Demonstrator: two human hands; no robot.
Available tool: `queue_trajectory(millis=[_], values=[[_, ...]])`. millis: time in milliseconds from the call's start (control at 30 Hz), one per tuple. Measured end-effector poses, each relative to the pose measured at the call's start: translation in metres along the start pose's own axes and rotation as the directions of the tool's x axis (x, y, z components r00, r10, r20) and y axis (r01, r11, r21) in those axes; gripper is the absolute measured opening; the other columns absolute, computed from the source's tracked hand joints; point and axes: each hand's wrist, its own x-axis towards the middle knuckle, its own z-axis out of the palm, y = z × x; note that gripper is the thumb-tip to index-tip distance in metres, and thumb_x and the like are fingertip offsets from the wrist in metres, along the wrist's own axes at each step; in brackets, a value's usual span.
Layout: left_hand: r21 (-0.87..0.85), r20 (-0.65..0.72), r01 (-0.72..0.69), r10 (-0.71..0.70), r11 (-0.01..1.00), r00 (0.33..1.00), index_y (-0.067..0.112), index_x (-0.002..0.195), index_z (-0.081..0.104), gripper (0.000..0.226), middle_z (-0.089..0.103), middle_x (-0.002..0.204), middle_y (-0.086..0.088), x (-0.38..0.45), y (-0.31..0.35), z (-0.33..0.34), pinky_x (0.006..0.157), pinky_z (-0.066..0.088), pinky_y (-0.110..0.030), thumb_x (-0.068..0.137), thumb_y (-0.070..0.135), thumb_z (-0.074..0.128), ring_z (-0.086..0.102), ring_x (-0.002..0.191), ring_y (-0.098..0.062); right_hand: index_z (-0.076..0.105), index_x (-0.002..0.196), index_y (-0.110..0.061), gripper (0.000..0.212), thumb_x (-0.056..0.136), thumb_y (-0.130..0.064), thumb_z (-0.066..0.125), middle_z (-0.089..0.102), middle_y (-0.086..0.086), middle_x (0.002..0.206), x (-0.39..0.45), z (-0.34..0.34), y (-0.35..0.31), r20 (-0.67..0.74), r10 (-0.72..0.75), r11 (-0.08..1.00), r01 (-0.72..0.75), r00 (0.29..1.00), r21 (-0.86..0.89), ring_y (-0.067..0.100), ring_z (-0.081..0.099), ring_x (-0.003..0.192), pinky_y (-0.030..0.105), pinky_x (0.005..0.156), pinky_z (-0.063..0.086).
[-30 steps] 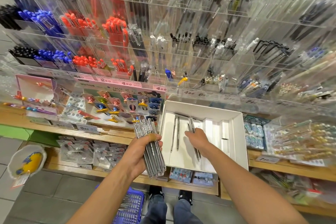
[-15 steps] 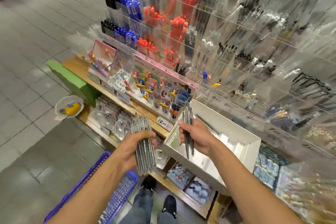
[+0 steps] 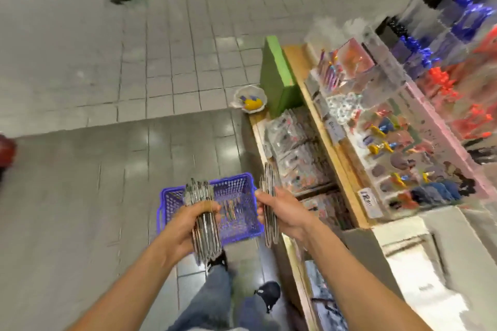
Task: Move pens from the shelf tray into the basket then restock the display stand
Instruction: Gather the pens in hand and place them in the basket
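Grey tiled floor [image 3: 80, 196] fills the left; shelves [image 3: 330, 148] right. Above the centre blue basket [image 3: 236, 212], left hand [image 3: 188, 226] grips a thick pen bundle [image 3: 204, 234], right hand [image 3: 282, 212] clasps fewer pens [image 3: 269, 188].

Blue basket [image 3: 236, 212]; silver pens [image 3: 204, 226].

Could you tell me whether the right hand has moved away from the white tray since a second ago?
Yes. The right hand has left the white tray, carrying a few pens leftward, now beside the blue basket on the floor.
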Motion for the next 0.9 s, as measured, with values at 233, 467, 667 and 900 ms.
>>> queue_trajectory(millis=[233, 467, 667, 900], values=[[-0.053, -0.145, 0.011, -0.019, 0.999, 0.989, 0.004, 0.076, 0.066, 0.010, 0.063, 0.061, -0.011, 0.055, 0.009, -0.088, 0.044, 0.050, -0.024, 0.085, 0.002, 0.064, 0.060, 0.047, -0.016, 0.054, 0.092, -0.011, 0.012, 0.094, 0.001, 0.053, 0.052, 0.003, 0.064, 0.077, 0.050, 0.037, -0.039, 0.164, 0.982, -0.167, 0.986, -0.083, 0.014, 0.049, 0.053, 0.025, 0.048, 0.047], [0.042, -0.216, 0.097, -0.086, 0.994, 0.973, -0.008, 0.102, 0.065, 0.019, 0.065, 0.089, -0.024, 0.146, 0.006, -0.120, 0.080, 0.055, -0.047, 0.084, -0.003, 0.065, 0.062, 0.078, -0.032, 0.055, 0.106, -0.004, 0.015, 0.093, 0.005, 0.053, 0.060, 0.010, 0.084, 0.171, 0.037, 0.085, -0.303, 0.227, 0.919, -0.307, 0.925, -0.247, 0.019, 0.056, 0.068, 0.029, 0.059, 0.048], [0.134, -0.313, 0.110, -0.063, 0.985, 0.948, -0.002, 0.098, 0.066, 0.021, 0.069, 0.082, -0.017, 0.270, -0.023, -0.143, 0.077, 0.057, -0.046, 0.079, 0.003, 0.073, 0.066, 0.073, -0.029, 0.056, 0.110, -0.003, 0.017, 0.093, -0.002, 0.058, 0.066, 0.015, 0.098, 0.277, 0.003, 0.147, -0.443, 0.221, 0.821, -0.411, 0.869, -0.395, 0.020, 0.060, 0.072, 0.030, 0.059, 0.053], [0.286, -0.467, 0.169, -0.017, 0.943, 0.884, 0.016, 0.093, 0.062, 0.031, 0.065, 0.086, 0.004, 0.436, -0.114, -0.185, 0.060, 0.042, -0.019, 0.069, 0.017, 0.082, 0.059, 0.068, -0.011, 0.058, 0.101, -0.005, 0.013, 0.089, -0.010, 0.057, 0.065, 0.016, 0.093, 0.424, -0.036, 0.262, -0.496, 0.110, 0.649, -0.440, 0.861, -0.620, 0.029, 0.059, 0.077, 0.031, 0.064, 0.039]])
